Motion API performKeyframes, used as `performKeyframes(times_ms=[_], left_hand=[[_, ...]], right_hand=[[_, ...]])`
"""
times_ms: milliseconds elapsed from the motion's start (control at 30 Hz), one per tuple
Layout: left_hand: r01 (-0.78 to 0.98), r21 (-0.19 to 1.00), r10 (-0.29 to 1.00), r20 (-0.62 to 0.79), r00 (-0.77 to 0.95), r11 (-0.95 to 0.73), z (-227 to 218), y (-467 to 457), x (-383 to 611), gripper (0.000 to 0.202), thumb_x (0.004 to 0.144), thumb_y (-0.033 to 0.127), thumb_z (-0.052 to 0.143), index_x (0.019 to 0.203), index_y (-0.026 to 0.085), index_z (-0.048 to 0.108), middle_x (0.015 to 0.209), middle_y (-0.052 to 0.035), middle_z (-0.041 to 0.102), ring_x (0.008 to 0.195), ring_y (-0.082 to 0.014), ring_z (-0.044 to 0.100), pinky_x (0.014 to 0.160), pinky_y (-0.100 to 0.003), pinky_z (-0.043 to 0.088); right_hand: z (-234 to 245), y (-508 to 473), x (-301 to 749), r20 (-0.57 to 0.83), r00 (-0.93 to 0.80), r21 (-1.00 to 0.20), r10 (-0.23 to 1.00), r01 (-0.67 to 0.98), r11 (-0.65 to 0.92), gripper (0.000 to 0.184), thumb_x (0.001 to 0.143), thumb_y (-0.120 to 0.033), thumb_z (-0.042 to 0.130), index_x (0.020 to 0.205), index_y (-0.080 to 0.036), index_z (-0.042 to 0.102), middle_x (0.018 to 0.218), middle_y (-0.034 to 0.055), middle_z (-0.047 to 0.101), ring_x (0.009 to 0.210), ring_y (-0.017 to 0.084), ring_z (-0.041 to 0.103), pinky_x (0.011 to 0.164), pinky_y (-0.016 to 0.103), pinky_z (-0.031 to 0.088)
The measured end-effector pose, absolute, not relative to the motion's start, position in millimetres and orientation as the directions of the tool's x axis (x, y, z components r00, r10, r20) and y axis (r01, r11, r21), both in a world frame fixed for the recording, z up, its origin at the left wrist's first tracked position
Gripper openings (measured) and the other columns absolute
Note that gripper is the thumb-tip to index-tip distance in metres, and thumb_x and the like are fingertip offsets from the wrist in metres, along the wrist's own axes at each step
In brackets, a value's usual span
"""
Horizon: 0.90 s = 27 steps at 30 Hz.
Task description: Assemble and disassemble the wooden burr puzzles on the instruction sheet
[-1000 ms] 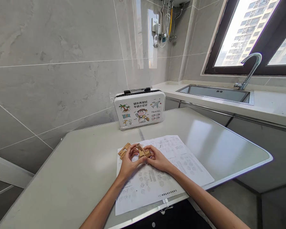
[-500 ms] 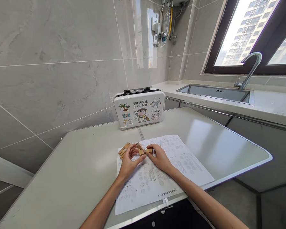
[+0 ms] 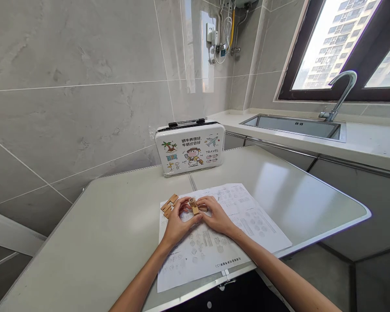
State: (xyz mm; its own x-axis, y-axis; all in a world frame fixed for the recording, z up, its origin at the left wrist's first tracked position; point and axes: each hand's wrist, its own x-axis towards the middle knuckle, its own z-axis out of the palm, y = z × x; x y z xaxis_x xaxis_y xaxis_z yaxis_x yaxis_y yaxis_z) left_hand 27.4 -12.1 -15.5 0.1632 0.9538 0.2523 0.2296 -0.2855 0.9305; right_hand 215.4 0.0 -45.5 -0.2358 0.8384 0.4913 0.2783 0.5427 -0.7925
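Both hands meet over a printed sheet (image 3: 211,251) covered with small diagrams. My left hand (image 3: 178,220) is closed, thumb and fingers around a notched wooden puzzle piece (image 3: 194,207) that stands tilted between the hands. My right hand (image 3: 216,215) is closed too, its fingers touching the same piece from the right. Part of another wooden piece (image 3: 204,209) shows under the right fingers, mostly hidden. Left of my left hand, several flat notched wooden pieces (image 3: 169,203) lie on the sheet's upper left corner, partly covered by the fingers.
A white folding table (image 3: 117,242) carries the sheet. At its back stands a white cartoon-printed case (image 3: 191,149) with a black handle, against the grey tiled wall (image 3: 84,43). A counter with a sink (image 3: 295,125) and a faucet (image 3: 344,86) runs along the right.
My right hand has moved left, bringing its wooden piece up to the one in my left hand. The left-held piece has turned more upright. The flat pieces and the sheet stay put.
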Motion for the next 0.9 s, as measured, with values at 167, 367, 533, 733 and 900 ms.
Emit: performKeyframes(times_ms=[167,367,533,733,900], left_hand=[[0.215,0.935,0.957,0.259,0.134,-0.283,-13.6,-11.5,27.8,0.061,0.073,0.043,0.087,0.126,0.026,0.062,0.121,-0.0070,0.065,0.106,-0.0233,0.063,0.102,-0.041,0.050],[0.261,0.932,0.967,0.253,0.028,-0.251,-17.6,-6.7,23.7,0.057,0.071,0.041,0.088,0.120,0.024,0.063,0.114,-0.0073,0.066,0.099,-0.0223,0.065,0.097,-0.041,0.053],[0.503,0.795,0.927,0.373,0.038,-0.340,-25.2,-5.8,21.0,0.059,0.070,0.041,0.087,0.122,0.025,0.062,0.124,-0.0094,0.064,0.115,-0.0308,0.062,0.101,-0.048,0.049],[0.686,0.590,0.893,0.398,0.210,-0.425,-25.1,-9.1,21.0,0.059,0.070,0.040,0.085,0.123,0.027,0.061,0.122,-0.0087,0.066,0.116,-0.0370,0.057,0.102,-0.053,0.043],[0.703,0.548,0.883,0.384,0.271,-0.454,-24.9,-10.7,20.9,0.058,0.074,0.037,0.080,0.126,0.026,0.059,0.123,-0.0087,0.066,0.115,-0.0352,0.056,0.099,-0.051,0.046]], right_hand=[[-37.2,-1.4,217.5,0.503,-0.191,-0.802,0.843,0.260,0.538,0.015,0.097,-0.033,0.061,0.108,-0.026,0.069,0.112,0.0092,0.068,0.112,0.028,0.059,0.099,0.044,0.047],[-37.0,1.2,219.5,0.451,-0.050,-0.854,0.891,0.266,0.447,0.020,0.099,-0.041,0.057,0.105,-0.025,0.067,0.107,0.0072,0.071,0.103,0.026,0.063,0.091,0.041,0.047],[-51.5,6.6,220.4,0.389,0.057,-0.858,0.920,0.385,0.339,0.020,0.097,-0.041,0.058,0.101,-0.023,0.064,0.101,0.0085,0.071,0.097,0.028,0.063,0.087,0.042,0.047],[-59.6,7.7,222.2,0.369,0.096,-0.826,0.924,0.491,0.279,0.016,0.097,-0.036,0.055,0.100,-0.023,0.064,0.100,0.0093,0.071,0.094,0.029,0.062,0.085,0.044,0.046],[-55.3,4.2,220.0,0.371,0.072,-0.785,0.926,0.557,0.272,0.012,0.095,-0.031,0.056,0.099,-0.023,0.064,0.097,0.0077,0.071,0.093,0.027,0.062,0.084,0.041,0.046]])
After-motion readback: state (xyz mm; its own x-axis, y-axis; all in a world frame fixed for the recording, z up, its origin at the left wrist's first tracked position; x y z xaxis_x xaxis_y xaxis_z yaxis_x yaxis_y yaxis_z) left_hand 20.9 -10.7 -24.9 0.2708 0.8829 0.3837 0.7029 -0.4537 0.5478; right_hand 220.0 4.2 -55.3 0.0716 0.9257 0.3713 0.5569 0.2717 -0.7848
